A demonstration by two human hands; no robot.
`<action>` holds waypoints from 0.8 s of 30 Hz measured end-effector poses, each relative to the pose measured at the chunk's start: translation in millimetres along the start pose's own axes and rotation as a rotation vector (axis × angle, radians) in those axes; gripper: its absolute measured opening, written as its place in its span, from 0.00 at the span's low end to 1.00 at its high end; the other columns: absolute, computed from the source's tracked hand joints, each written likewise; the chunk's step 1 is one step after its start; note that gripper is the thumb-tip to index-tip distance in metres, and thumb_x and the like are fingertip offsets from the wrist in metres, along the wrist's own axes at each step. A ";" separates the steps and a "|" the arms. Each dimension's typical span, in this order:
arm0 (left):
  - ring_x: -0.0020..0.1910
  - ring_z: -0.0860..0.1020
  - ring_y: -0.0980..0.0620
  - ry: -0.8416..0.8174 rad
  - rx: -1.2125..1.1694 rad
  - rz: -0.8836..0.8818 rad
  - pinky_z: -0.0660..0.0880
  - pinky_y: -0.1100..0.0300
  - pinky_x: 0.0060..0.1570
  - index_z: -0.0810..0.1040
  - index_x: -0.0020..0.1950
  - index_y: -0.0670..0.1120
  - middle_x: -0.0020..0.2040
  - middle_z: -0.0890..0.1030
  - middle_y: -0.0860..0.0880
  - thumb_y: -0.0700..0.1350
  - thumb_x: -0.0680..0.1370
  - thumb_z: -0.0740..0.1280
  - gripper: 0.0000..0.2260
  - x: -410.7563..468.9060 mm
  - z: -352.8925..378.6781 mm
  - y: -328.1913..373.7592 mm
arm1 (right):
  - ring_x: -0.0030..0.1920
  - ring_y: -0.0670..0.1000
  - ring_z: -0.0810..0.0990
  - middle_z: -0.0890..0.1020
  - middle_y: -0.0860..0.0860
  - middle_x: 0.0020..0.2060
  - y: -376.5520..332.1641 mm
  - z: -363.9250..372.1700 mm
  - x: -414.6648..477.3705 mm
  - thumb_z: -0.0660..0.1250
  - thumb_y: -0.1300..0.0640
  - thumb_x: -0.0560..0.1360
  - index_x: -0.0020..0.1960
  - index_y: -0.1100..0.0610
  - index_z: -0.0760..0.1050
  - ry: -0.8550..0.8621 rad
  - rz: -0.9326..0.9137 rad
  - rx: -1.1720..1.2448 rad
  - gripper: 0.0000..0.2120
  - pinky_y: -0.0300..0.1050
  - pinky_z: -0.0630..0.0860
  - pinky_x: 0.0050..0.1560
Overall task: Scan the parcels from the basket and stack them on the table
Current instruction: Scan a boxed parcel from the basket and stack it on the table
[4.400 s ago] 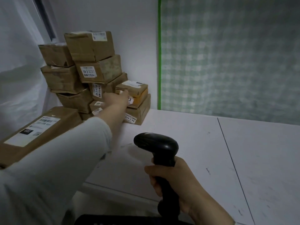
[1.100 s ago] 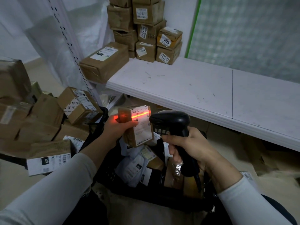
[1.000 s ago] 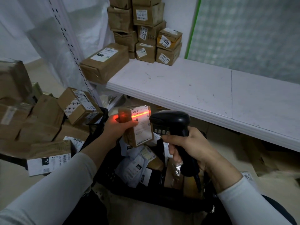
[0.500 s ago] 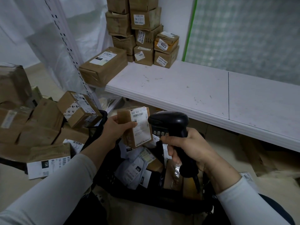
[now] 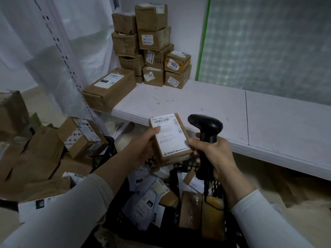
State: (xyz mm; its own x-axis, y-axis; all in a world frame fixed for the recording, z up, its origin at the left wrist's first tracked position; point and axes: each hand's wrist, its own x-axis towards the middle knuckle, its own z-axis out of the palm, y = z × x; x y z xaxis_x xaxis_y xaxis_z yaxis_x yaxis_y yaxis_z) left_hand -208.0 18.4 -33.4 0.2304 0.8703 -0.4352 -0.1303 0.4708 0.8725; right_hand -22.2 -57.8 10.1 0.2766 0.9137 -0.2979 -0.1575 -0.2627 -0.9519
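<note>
Tilting its white printed label up at the camera, the small brown cardboard parcel (image 5: 170, 136) sits above the black mesh plastic basket (image 5: 189, 163), just in front of the white table (image 5: 197, 104). Its long axis runs up and away from the person, with the barcode end nearest the table. The left hand (image 5: 143, 149) grips its left side, thumb curled onto the label. The right hand (image 5: 216, 154) is wrapped round the upright handle of the black handheld scanner (image 5: 206, 126), whose head points left, just beside the parcel.

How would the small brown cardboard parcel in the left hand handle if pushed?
The small brown cardboard parcel is probably stiff: edges look straight. Likely light, since the left hand holds it by one side. Flat faces should not roll.
</note>
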 end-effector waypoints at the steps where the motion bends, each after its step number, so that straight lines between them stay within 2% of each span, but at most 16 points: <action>1: 0.53 0.82 0.46 -0.043 0.010 -0.011 0.76 0.48 0.59 0.77 0.60 0.44 0.53 0.84 0.45 0.49 0.77 0.67 0.15 1.2 5.1 5.2 | 0.25 0.51 0.71 0.76 0.55 0.27 -4.2 -0.6 4.2 0.75 0.65 0.69 0.46 0.60 0.77 0.022 -0.014 0.013 0.09 0.41 0.71 0.25; 4: 0.54 0.81 0.46 -0.159 0.074 -0.062 0.76 0.47 0.56 0.76 0.62 0.47 0.54 0.83 0.46 0.47 0.76 0.67 0.15 5.1 19.9 19.1 | 0.27 0.49 0.74 0.79 0.55 0.32 -16.6 -1.6 19.2 0.73 0.68 0.69 0.49 0.59 0.77 0.067 -0.056 0.074 0.12 0.42 0.74 0.28; 7: 0.51 0.81 0.48 -0.180 0.090 -0.040 0.77 0.49 0.53 0.77 0.61 0.48 0.53 0.84 0.47 0.46 0.75 0.67 0.14 18.6 33.0 43.1 | 0.27 0.49 0.76 0.82 0.56 0.35 -28.9 -1.1 37.6 0.73 0.67 0.70 0.50 0.58 0.76 0.089 -0.098 0.146 0.12 0.41 0.75 0.28; 10: 0.43 0.83 0.50 -0.096 0.053 0.048 0.80 0.52 0.48 0.79 0.56 0.45 0.47 0.85 0.46 0.44 0.76 0.68 0.10 47.5 45.6 87.4 | 0.28 0.49 0.77 0.81 0.55 0.31 -41.6 0.5 60.1 0.73 0.63 0.71 0.51 0.59 0.76 0.129 -0.147 0.212 0.11 0.39 0.72 0.24; 14: 0.36 0.82 0.54 -0.004 0.043 0.178 0.81 0.57 0.43 0.79 0.50 0.46 0.38 0.85 0.49 0.44 0.76 0.69 0.05 95.7 72.9 161.9 | 0.29 0.52 0.75 0.82 0.60 0.35 -51.5 3.5 91.6 0.73 0.63 0.70 0.50 0.57 0.77 0.141 -0.150 0.252 0.10 0.42 0.72 0.27; 16: 0.40 0.81 0.51 0.051 0.083 0.221 0.79 0.51 0.49 0.77 0.54 0.48 0.42 0.83 0.49 0.47 0.75 0.69 0.08 124.9 84.4 194.4 | 0.28 0.53 0.74 0.82 0.62 0.35 -52.6 5.5 108.4 0.73 0.65 0.70 0.50 0.57 0.78 0.128 -0.125 0.260 0.10 0.43 0.71 0.28; 18: 0.46 0.79 0.49 0.118 0.124 0.238 0.75 0.47 0.53 0.75 0.61 0.49 0.50 0.81 0.48 0.51 0.73 0.70 0.18 155.0 92.4 223.1 | 0.27 0.52 0.74 0.81 0.64 0.34 -49.9 7.3 125.8 0.73 0.66 0.69 0.49 0.57 0.79 0.126 -0.091 0.238 0.10 0.43 0.71 0.28; 20: 0.46 0.81 0.47 0.147 0.115 0.244 0.78 0.48 0.46 0.73 0.64 0.49 0.53 0.82 0.47 0.53 0.71 0.72 0.24 184.1 100.0 245.6 | 0.27 0.53 0.75 0.82 0.66 0.36 -45.5 8.6 142.1 0.73 0.66 0.68 0.48 0.57 0.80 0.121 -0.071 0.216 0.10 0.45 0.71 0.30; 22: 0.41 0.82 0.48 0.166 0.111 0.285 0.79 0.54 0.29 0.71 0.65 0.46 0.49 0.83 0.46 0.51 0.72 0.72 0.24 210.4 109.1 260.7 | 0.26 0.55 0.75 0.83 0.66 0.36 -40.7 9.2 155.9 0.73 0.67 0.67 0.48 0.58 0.79 0.106 -0.055 0.185 0.11 0.46 0.71 0.30; 23: 0.38 0.81 0.49 0.190 0.129 0.324 0.77 0.57 0.25 0.71 0.64 0.45 0.48 0.83 0.46 0.50 0.73 0.72 0.23 223.6 112.6 265.6 | 0.25 0.56 0.75 0.83 0.66 0.35 -38.6 9.4 162.0 0.73 0.68 0.67 0.48 0.59 0.79 0.096 -0.043 0.170 0.11 0.46 0.70 0.29; 24: 0.38 0.81 0.50 0.221 0.155 0.371 0.77 0.58 0.26 0.71 0.65 0.45 0.49 0.82 0.46 0.49 0.73 0.72 0.23 236.1 115.5 268.9 | 0.25 0.56 0.74 0.82 0.67 0.34 -36.9 9.5 167.5 0.73 0.68 0.67 0.47 0.60 0.79 0.084 -0.027 0.154 0.11 0.46 0.69 0.29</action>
State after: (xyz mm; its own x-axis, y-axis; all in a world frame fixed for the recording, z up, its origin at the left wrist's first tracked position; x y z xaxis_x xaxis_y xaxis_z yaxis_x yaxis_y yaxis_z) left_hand -77.3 333.8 124.1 -0.0180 0.9939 -0.1091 -0.0156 0.1088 0.9939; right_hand 20.9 107.9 -4.0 0.3597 0.8889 -0.2835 -0.2908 -0.1819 -0.9393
